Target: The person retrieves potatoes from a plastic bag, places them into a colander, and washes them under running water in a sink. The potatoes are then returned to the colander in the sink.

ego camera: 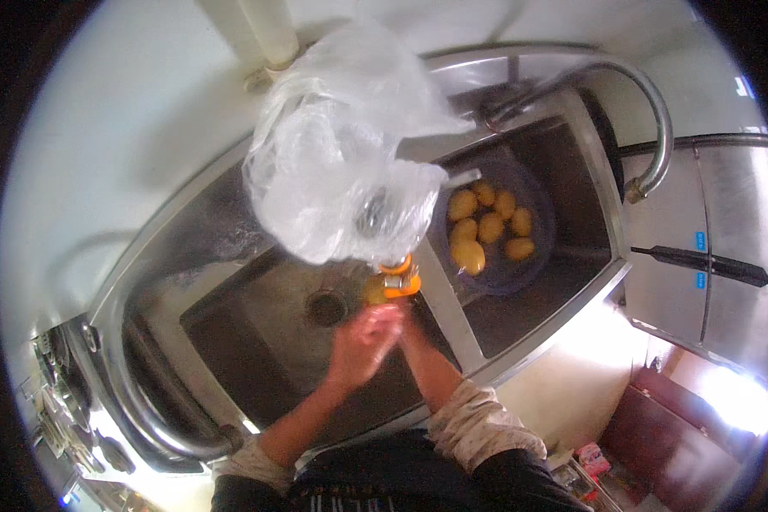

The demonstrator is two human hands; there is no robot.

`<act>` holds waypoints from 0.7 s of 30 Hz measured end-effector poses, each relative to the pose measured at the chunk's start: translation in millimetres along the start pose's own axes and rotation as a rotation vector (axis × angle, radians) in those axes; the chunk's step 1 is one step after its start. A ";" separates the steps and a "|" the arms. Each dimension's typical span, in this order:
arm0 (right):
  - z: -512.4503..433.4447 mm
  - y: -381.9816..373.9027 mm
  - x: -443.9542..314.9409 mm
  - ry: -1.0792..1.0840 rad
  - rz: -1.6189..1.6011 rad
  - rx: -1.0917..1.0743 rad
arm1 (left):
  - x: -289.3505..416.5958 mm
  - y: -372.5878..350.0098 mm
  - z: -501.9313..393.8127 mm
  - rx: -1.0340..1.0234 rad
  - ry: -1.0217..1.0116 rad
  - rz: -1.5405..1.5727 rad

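Observation:
Over the left sink basin (230, 333), my two hands are close together and partly blurred. My left hand (368, 333) is closed around a yellowish potato (375, 291), of which only a small part shows. My right hand (409, 315), mostly hidden behind the left, grips an orange peeler (402, 286) with a metal blade. Just beyond the peeler a crumpled clear plastic bag (333, 179) covers much of the sink's middle and back. To the right, several peeled potatoes (491, 228) lie in water in a translucent purplish bowl (541, 256).
A divider (451, 307) separates the two basins. Curved metal faucet pipes stand at the right (662, 121) and at the left (147, 422). The drain (326, 308) is beyond my left hand. Metal utensils (80, 422) are at far left, a dark red cabinet (672, 435) at lower right.

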State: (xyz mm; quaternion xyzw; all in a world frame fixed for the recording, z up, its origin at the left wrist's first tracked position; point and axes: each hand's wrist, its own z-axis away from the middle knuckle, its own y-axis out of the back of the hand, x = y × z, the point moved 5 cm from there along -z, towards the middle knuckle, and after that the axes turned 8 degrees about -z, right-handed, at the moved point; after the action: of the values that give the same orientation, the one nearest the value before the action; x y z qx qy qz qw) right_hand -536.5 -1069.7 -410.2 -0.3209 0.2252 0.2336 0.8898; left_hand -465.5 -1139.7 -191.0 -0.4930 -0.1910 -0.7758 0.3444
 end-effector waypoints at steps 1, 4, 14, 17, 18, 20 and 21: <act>-5.4 -2.2 -1.2 -0.049 -0.138 0.017 | -19.0 15.1 -0.2 0.128 0.079 -0.022; -6.4 -14.7 -8.8 -0.105 -0.365 0.019 | -57.5 47.9 2.1 0.288 0.111 -0.235; 57.3 -52.3 -25.0 0.000 -0.222 0.212 | -120.9 26.8 -46.4 0.403 0.126 -0.379; 67.2 -58.6 -26.6 0.013 -0.232 0.175 | -171.1 25.5 -58.2 0.451 0.349 0.381; 68.0 -60.1 -24.9 -0.002 -0.222 0.158 | -177.7 27.3 -63.2 0.440 0.312 0.398; 64.9 -58.7 -23.9 0.011 -0.147 0.148 | -190.4 26.4 -70.5 0.439 0.393 0.383; 63.2 -58.9 -21.3 -0.010 -0.120 0.117 | -186.7 25.1 -74.2 0.390 0.301 0.289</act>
State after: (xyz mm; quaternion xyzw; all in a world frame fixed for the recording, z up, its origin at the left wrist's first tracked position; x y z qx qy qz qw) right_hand -504.5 -1073.1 -327.3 -0.2802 0.2144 0.1677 0.9205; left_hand -442.7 -1139.7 -392.1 -0.3189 -0.2108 -0.7318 0.5642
